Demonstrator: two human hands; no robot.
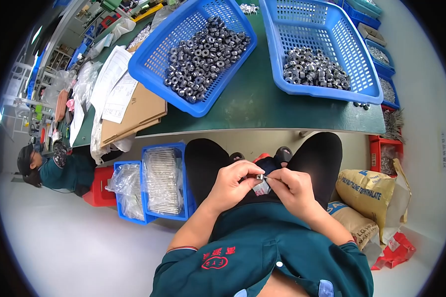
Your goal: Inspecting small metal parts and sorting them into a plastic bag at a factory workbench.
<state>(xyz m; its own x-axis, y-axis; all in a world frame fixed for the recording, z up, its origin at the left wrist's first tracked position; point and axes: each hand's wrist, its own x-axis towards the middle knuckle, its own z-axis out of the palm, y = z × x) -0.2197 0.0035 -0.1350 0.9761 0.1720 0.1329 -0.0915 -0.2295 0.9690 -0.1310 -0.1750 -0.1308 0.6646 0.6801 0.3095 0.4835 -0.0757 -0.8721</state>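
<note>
Over my lap, my left hand (234,184) pinches a small dark metal ring (259,176) between thumb and fingers. It looks like the parts in the baskets. My right hand (293,190) is closed beside it, fingertips pressed together right at the ring. Whatever thin thing those fingertips grip is too small to make out. Beyond my knees, a blue basket (144,75) on the bench holds a large heap of metal rings (205,57). A second blue basket (327,94), to its right, carries a smaller pile of similar rings (314,68).
The green bench (238,111) has its front edge beyond my knees. Cardboard sheets (143,106) and papers (121,94) lie at its left. Blue crates (166,180) with bagged metal parts stand on the floor. Sacks (364,195) sit at right. Another person (67,171) works far left.
</note>
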